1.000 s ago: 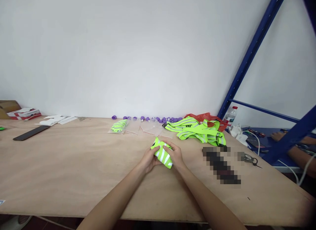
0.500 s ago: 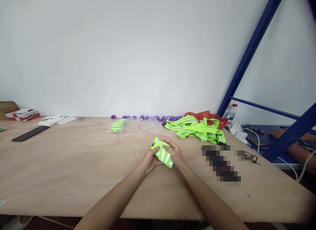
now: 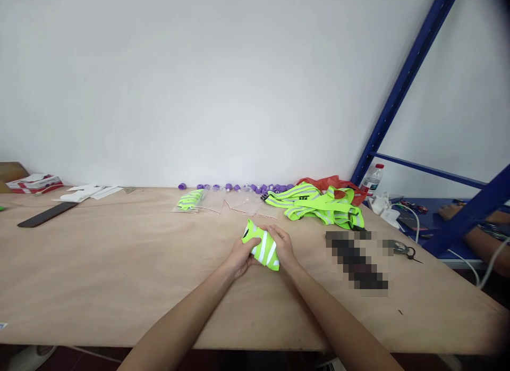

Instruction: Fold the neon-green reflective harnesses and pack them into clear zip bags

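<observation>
Over the middle of the wooden table [image 3: 119, 275], both hands hold a rolled bundle of neon yellow-green reflective strap [image 3: 265, 250] with silver stripes. It lies tilted, its upper left end loose and showing a dark bit inside. My left hand [image 3: 239, 255] grips its left side, thumb on top and fingers underneath. My right hand [image 3: 282, 244] is closed along its upper right edge, with the fingertips on the strap. Further back lie flat clear plastic bags [image 3: 244, 203] with red seal lines. A similar folded strap [image 3: 190, 200] sits in a clear bag to their left.
A loose heap of reflective straps [image 3: 319, 203] with black buckles lies back right, by a red bag [image 3: 330, 184] and a bottle [image 3: 373, 179]. Purple caps [image 3: 258, 188] line the wall. A blue rack [image 3: 402, 89] stands right, with another person's arm [image 3: 482, 246] behind it.
My right thumb has shifted off the bundle's top toward its upper edge. The bundle's upper left end stands more open. Both hands stay in nearly the same place.
</observation>
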Action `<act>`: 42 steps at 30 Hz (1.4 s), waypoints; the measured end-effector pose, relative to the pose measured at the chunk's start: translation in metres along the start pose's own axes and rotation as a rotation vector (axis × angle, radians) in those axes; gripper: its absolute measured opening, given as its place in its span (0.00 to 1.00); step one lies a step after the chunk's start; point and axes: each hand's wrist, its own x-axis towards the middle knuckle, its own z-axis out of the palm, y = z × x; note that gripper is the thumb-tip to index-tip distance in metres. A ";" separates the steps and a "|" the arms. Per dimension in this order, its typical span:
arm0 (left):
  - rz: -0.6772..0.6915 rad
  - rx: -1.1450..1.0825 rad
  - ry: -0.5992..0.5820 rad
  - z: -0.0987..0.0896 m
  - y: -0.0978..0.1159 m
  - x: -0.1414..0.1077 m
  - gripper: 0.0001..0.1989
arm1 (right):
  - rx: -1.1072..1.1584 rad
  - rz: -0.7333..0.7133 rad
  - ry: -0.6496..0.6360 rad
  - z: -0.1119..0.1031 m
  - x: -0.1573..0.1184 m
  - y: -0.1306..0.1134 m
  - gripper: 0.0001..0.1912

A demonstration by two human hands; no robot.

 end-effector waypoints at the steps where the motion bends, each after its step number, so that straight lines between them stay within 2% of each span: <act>1: 0.014 -0.003 0.028 -0.001 0.001 0.001 0.19 | -0.013 -0.011 0.000 0.000 0.000 0.000 0.27; 4: 0.066 -0.035 0.116 -0.004 0.006 0.005 0.17 | 0.034 -0.053 0.021 0.001 0.001 0.001 0.29; 7: 0.133 -0.076 0.195 -0.010 0.012 0.010 0.16 | 0.194 -0.014 0.011 0.003 0.001 0.002 0.33; 11: 0.263 -0.152 0.246 -0.013 0.013 0.013 0.17 | 0.320 0.109 -0.192 0.011 -0.006 0.002 0.36; 13: 0.278 -0.135 0.236 -0.014 0.009 0.014 0.18 | 0.306 0.130 -0.233 0.016 -0.010 0.001 0.35; 18: 0.197 -0.089 0.148 -0.013 0.004 0.013 0.19 | 0.240 0.125 -0.187 0.016 -0.015 -0.006 0.30; 25: 0.185 -0.087 0.019 -0.014 0.006 0.009 0.20 | 0.402 0.157 -0.260 0.006 -0.014 -0.011 0.25; 31: 0.159 -0.113 -0.019 -0.012 0.003 0.009 0.21 | 0.410 0.174 -0.193 0.004 -0.010 -0.010 0.23; 38: 0.180 -0.150 -0.070 -0.008 -0.003 0.012 0.27 | 0.371 0.134 -0.043 0.002 -0.006 -0.010 0.24; 42: 0.157 -0.071 -0.033 -0.011 0.002 0.010 0.27 | 0.362 0.123 -0.020 -0.001 -0.004 -0.008 0.24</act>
